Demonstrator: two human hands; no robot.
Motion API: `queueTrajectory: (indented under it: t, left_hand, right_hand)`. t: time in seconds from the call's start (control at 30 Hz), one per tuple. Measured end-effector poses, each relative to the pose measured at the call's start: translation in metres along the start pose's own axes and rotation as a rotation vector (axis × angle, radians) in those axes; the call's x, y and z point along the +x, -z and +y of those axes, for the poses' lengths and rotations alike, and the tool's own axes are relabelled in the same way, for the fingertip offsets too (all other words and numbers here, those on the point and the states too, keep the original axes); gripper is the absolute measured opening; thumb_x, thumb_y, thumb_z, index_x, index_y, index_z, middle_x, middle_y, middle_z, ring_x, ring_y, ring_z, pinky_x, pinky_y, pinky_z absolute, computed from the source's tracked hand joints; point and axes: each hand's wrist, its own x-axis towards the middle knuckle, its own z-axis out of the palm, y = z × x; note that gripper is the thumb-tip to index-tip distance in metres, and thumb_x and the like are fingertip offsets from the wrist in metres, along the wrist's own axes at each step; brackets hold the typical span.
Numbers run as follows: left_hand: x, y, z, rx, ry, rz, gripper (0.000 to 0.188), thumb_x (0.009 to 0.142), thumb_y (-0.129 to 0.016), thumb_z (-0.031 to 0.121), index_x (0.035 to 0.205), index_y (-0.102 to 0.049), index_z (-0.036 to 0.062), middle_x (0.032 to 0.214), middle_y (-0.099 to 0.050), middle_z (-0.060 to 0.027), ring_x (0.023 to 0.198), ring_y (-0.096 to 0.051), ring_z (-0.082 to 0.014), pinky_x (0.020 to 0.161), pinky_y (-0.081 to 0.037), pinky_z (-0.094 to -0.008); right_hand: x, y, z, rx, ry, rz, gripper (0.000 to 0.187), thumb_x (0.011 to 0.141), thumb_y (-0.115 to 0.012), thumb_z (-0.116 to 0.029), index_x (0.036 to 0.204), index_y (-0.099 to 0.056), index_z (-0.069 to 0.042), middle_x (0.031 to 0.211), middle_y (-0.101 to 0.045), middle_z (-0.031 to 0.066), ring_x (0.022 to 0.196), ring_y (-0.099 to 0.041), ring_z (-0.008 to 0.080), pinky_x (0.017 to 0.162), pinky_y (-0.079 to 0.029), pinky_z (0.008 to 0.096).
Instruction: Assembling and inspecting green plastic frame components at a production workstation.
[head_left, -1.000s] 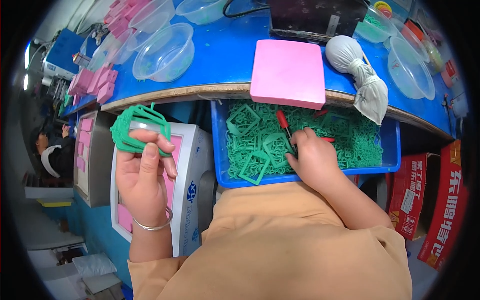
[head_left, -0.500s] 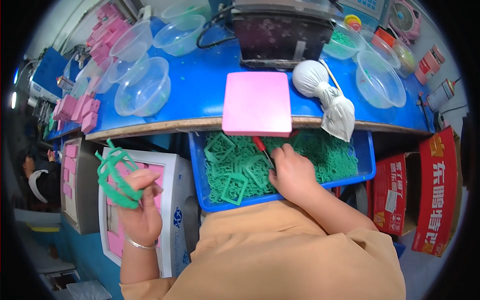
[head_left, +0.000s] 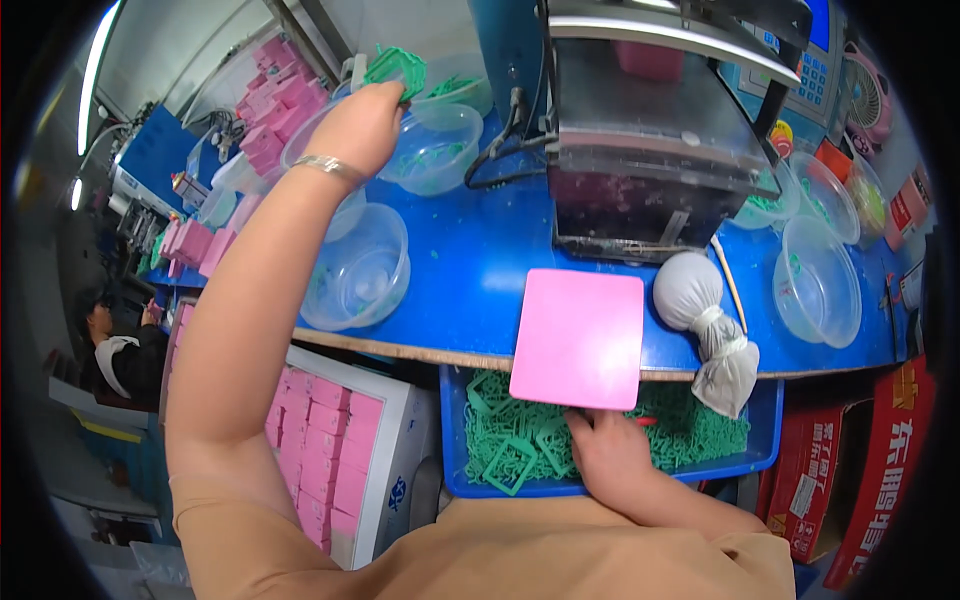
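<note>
My left hand, arm stretched to the far left, is closed on a bunch of green frame-shaped plastic pieces above the clear bowls. Beneath it stands a clear plastic bowl with green scraps inside. My right hand rests low at the blue tray, its fingertips partly hidden under the pink slab's edge. Beside those fingers shows the red handle of a tool, apparently in the curled hand. Green strips and square frames fill the tray. The pink square slab overhangs the table's front edge.
A black machine stands behind the slab. Right of the slab lie a tied white cloth bundle and a wooden stick. A white box of pink blocks stands at lower left; red cartons at right. Another person sits far left.
My left hand has swung up and forward with the green pieces, from beside the tray to over the bowls. My right hand stays at the tray; the red handle now shows to its right.
</note>
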Motion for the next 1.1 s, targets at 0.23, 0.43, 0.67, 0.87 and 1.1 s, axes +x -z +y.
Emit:
queueTrajectory:
  t: [0.23,0.43,0.67,0.87,1.1]
  left_hand:
    - [0.069,-0.052,-0.022,-0.255,0.267,-0.149,0.035,0.077,-0.042,0.003,0.112,-0.046,-0.0001,0.099,-0.055,-0.0179,0.07,-0.057,-0.0255,0.067,-0.045,-0.0327]
    - [0.046,-0.039,-0.034,-0.191,0.135,-0.076,0.035,0.077,-0.039,-0.003,0.111,-0.046,-0.003,0.111,-0.049,-0.0129,0.061,-0.056,-0.0154,0.062,-0.047,-0.0256]
    - [-0.062,0.034,0.052,-0.375,-0.002,0.095,0.027,0.081,-0.045,0.005,0.107,-0.05,0.0007,0.111,-0.049,-0.0064,0.086,-0.052,-0.0128,0.072,-0.043,-0.0235]
    - [-0.201,0.041,0.135,-0.733,0.096,0.138,0.023,0.076,-0.05,-0.005,0.098,-0.051,0.0002,0.092,-0.051,-0.0044,0.077,-0.048,-0.0088,0.064,-0.04,-0.02]
    - [-0.275,-0.042,0.164,-0.552,0.063,0.026,0.018,0.065,-0.061,0.0,0.082,-0.056,0.0011,0.086,-0.056,-0.012,0.081,-0.051,-0.0287,0.073,-0.041,-0.0351]
  right_hand:
    - [0.008,0.008,0.003,0.055,0.036,-0.056,0.029,0.06,-0.052,-0.009,0.088,-0.053,-0.001,0.072,-0.05,0.0109,0.063,-0.052,0.0228,0.051,-0.045,0.0345]
    - [0.005,0.007,0.001,0.122,0.045,-0.054,0.029,0.06,-0.052,-0.009,0.088,-0.053,0.0,0.075,-0.05,0.0123,0.065,-0.052,0.0248,0.051,-0.044,0.0367]
    - [-0.006,-0.004,0.002,0.049,0.006,-0.027,0.024,0.063,-0.05,-0.008,0.086,-0.055,-0.003,0.078,-0.047,0.0145,0.069,-0.052,0.0257,0.057,-0.045,0.0355]
    - [-0.007,0.008,0.005,0.233,-0.179,0.027,0.022,0.062,-0.058,-0.005,0.083,-0.05,-0.004,0.084,-0.045,0.0147,0.075,-0.052,0.03,0.061,-0.044,0.0383]
    - [-0.016,0.002,0.001,0.599,-0.352,0.238,0.012,0.074,-0.052,-0.004,0.085,-0.049,-0.005,0.078,-0.051,0.0098,0.068,-0.053,0.0243,0.06,-0.043,0.0331]
